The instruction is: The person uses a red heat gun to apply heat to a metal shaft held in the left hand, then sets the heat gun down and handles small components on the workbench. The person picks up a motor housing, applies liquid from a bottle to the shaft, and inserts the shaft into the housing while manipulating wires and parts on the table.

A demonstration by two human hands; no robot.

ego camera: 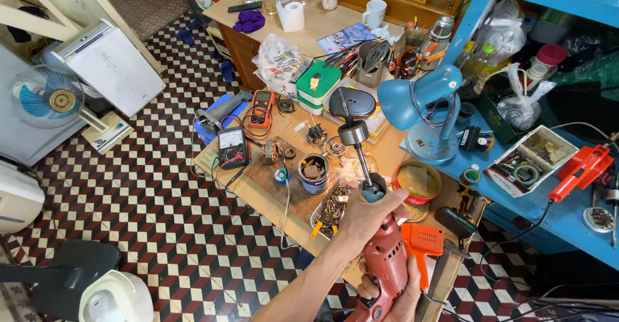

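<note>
A head-worn camera looks down on a cluttered wooden workbench [284, 199] over a checkered floor. In the lower centre of the frame both hands hold a red pistol-shaped electric drill [385, 264] pointing up and away. The left hand [364, 222] is curled tight around the drill's front end, just below the dark chuck [374, 190]. The right hand [393, 299] cups the handle from beneath, fingers wrapped closed. A long steel shaft carrying a silver cylindrical rotor [353, 132] rises from the chuck to mid-frame — close to a blue desk lamp [425, 106]. The risk, as I judge it: if the drill spins, the long shaft may whip and strike the lamp, or catch the fingers so near the chuck — loose parts below could scatter.
</note>
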